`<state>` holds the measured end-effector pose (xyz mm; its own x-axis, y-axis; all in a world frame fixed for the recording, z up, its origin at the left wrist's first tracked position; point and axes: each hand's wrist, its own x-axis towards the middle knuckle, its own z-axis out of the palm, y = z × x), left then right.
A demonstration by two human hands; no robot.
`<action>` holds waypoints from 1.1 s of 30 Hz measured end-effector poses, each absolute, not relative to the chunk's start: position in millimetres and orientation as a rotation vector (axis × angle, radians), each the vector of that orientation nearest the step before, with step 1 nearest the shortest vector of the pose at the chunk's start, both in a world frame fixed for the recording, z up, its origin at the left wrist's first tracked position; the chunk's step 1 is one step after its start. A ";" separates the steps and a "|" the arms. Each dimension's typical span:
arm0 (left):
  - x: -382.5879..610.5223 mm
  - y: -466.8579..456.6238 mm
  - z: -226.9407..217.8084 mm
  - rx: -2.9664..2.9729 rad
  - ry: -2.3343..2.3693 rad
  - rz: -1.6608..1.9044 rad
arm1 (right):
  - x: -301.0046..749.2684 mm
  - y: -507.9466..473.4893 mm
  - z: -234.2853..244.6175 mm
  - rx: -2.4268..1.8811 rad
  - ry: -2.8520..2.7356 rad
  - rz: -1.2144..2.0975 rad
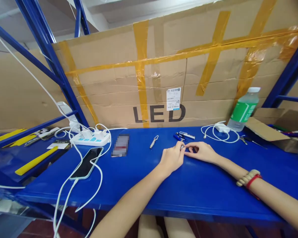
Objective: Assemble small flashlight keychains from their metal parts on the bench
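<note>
Both my hands rest together on the blue shelf top (193, 185), near its middle. My left hand (172, 158) is curled, its fingers pinched on a small silvery object (182, 146) at the fingertips. My right hand (201, 151) meets it from the right, fingers bent and touching the same small piece. Just beyond the fingertips lie a blue pen-like piece (178, 137) and a slim silver metal piece (187, 135). Another small silver clip-like piece (153, 142) lies further left.
A phone (86, 162) on a white cable lies at the left, behind it a white power strip (90, 138). A white charger with coiled cable (221, 129), a green-labelled bottle (244, 110) and an open cardboard box (270, 130) stand at the right. A taped cardboard sheet (163, 76) forms the back wall.
</note>
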<state>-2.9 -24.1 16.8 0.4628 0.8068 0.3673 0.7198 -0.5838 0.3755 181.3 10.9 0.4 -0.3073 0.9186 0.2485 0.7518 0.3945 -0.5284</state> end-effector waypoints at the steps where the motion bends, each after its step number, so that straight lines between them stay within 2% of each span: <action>1: -3.5 -25.3 19.6 2.546 1.329 0.793 | 179.8 9.5 1.7 -1.406 -2.155 0.393; 7: -9.9 -31.5 30.4 2.493 1.295 0.918 | 175.9 2.2 6.5 -1.273 -2.229 0.240; 10: -12.6 -29.0 27.7 2.448 1.289 0.870 | 175.1 0.5 6.2 -1.262 -2.213 0.240; 18: -14.8 -23.1 25.9 2.318 1.284 0.824 | 163.5 7.7 5.7 -1.125 -2.092 0.385; 25: -13.6 -19.1 20.6 2.392 1.045 0.890 | 162.3 11.2 -2.6 -1.120 -2.017 0.497; 30: -10.8 -22.9 19.8 2.407 1.045 0.960 | 169.0 21.2 -4.1 -1.132 -1.930 0.549; 33: -9.6 -28.7 28.1 2.455 1.004 0.890 | 169.9 24.3 -1.8 -1.101 -1.880 0.579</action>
